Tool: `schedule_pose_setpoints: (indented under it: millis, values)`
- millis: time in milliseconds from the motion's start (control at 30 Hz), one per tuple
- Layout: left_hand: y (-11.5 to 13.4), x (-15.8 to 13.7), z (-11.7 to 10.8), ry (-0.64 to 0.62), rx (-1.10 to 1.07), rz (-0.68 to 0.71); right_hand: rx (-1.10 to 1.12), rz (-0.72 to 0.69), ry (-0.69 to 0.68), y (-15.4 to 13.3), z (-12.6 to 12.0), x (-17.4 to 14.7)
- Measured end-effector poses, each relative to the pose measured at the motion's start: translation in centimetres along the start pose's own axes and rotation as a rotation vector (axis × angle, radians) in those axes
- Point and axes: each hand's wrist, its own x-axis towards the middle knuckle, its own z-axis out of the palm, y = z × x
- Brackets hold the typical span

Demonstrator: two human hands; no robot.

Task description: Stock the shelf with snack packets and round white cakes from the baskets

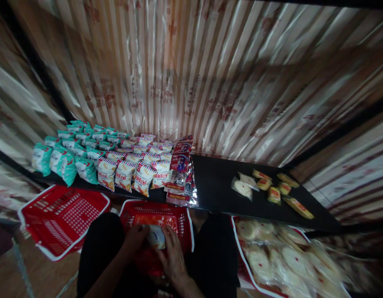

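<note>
Over a red basket [191,231] between my knees, a small white snack packet [156,236] is held between my two hands. My left hand [138,238] grips its left end with the fingers closed. Along the packet's right edge lies my right hand [173,253], fingers bent round it and the thumb below. Shiny orange-red packaging [154,219] shows inside the basket behind the hands. The lighting is dim, so the packet's print is hard to read.
On the black shelf [213,182] stand rows of teal snack bags [62,159], white-and-red snack bags [125,176] and a stack of dark red packets [180,169]. Yellow packets [274,194] lie right. A red basket [63,215] sits left; bagged pale discs [259,260] fill another basket.
</note>
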Motion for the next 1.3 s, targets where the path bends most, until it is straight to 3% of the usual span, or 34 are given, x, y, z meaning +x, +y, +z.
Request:
schedule_pose_setpoints:
  millis: [100,267,467,700,900,1067,1200,1300]
  values:
    - [1.1,-0.5,0.3,-0.052,-0.113,0.039,0.057,0.039,0.084,-0.5,-1.7,0.3]
    - [4.0,-2.7,1.0,-0.088,-0.207,0.122,0.292,0.233,0.195,-1.5,-5.0,0.8]
    - [7.0,-6.6,2.2,-0.029,-0.025,0.458,0.613,0.388,0.280,-2.8,-8.8,1.1]
    - [5.9,-6.7,3.5,-0.152,-0.117,0.426,0.689,0.354,0.184,-3.8,-9.7,1.0]
    - [4.4,-6.0,2.6,-0.093,-0.182,0.432,0.766,0.360,0.069,-4.5,-8.5,2.1]
    - [4.6,-6.2,0.2,-0.009,-0.113,0.444,0.680,0.320,0.055,-5.2,-7.2,3.5]
    - [4.6,-6.3,-2.4,0.179,0.206,0.501,0.348,0.233,0.221,-5.9,-7.5,4.3]
    - [4.3,-6.2,-4.2,0.233,0.426,0.566,0.115,0.090,0.296,-6.5,-8.5,5.2]
